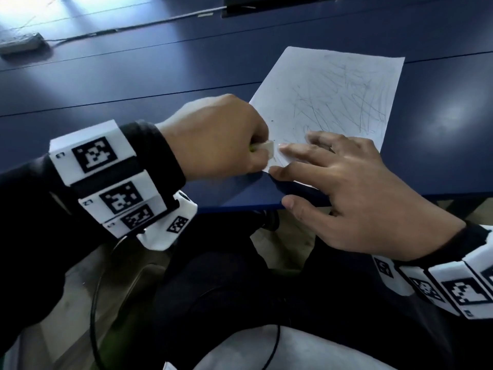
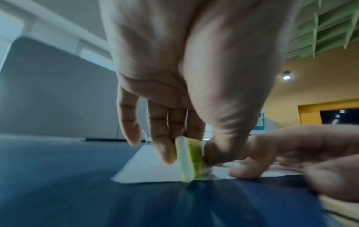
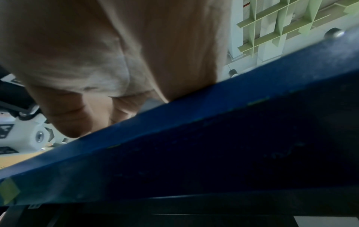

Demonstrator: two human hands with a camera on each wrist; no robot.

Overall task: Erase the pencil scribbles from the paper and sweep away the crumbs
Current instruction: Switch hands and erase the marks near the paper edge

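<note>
Left hand [image 1: 216, 137] pinches a yellow-sleeved eraser [image 2: 191, 159] on the paper's [image 1: 333, 86] near corner; beside it, the right hand [image 1: 354, 193] presses flat; erasing seems just begun, next rubbing outward into the scribbles [image 1: 344, 102]

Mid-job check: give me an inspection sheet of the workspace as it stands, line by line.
Surface: dark blue table, panel seams running across it.
Job's things: white paper near the table's front edge, pencil scribbles over most of it; yellow-and-white eraser set on the paper's near corner.
Clutter: grey device at the far left; crumbs too small to tell.
Grippers: left hand pinches the eraser; right hand presses straight fingers on the paper.
Cables: one cable across the far table; a black cable hangs by the lap.
Surroundings: green ceiling grid, yellow wall.
</note>
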